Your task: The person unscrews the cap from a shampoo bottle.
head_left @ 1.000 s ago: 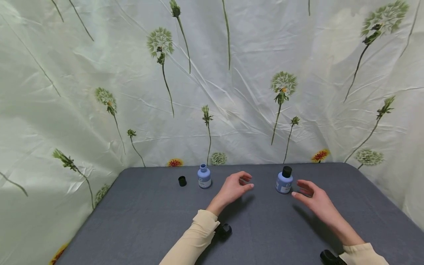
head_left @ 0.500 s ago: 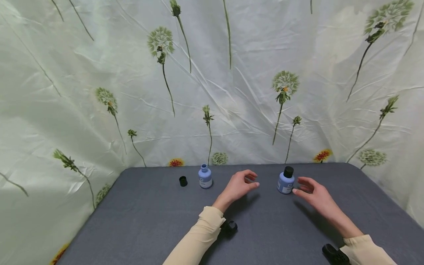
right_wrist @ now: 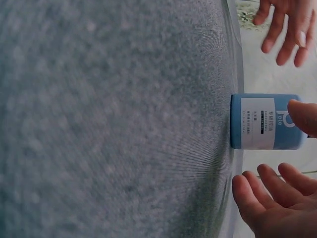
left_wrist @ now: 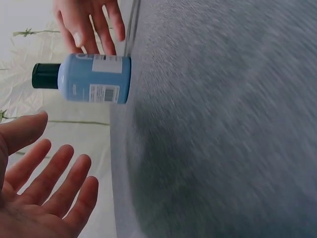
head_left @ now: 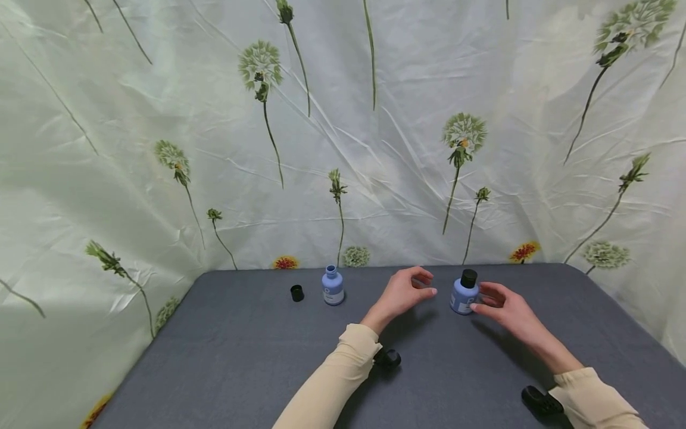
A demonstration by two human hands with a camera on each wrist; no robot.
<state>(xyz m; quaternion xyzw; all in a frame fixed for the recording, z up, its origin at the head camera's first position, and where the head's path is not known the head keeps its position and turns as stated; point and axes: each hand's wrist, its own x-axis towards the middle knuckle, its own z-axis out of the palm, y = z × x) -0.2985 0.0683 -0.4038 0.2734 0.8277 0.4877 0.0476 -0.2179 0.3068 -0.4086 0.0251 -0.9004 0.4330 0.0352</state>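
A blue bottle (head_left: 462,298) with a black cap (head_left: 468,277) and white labels stands upright on the grey table. Close on its right is my right hand (head_left: 509,311). In the right wrist view the thumb (right_wrist: 303,118) overlaps the bottle, while the fingers (right_wrist: 247,196) stay apart from it; whether the thumb touches cannot be told. My left hand (head_left: 401,293) hovers left of this bottle, fingers loosely bent and holding nothing. In the left wrist view a gap separates the left hand (left_wrist: 44,198) from the bottle (left_wrist: 94,79).
A second blue bottle (head_left: 333,287) stands uncapped farther left. Beside it a loose black cap (head_left: 297,292) sits on the table (head_left: 241,357). A white curtain with printed dandelions (head_left: 396,149) hangs behind the table's back edge.
My left hand has moved to the right, toward the capped bottle. The right hand has come slightly closer to that bottle. Both bottles and the loose cap stay in place.
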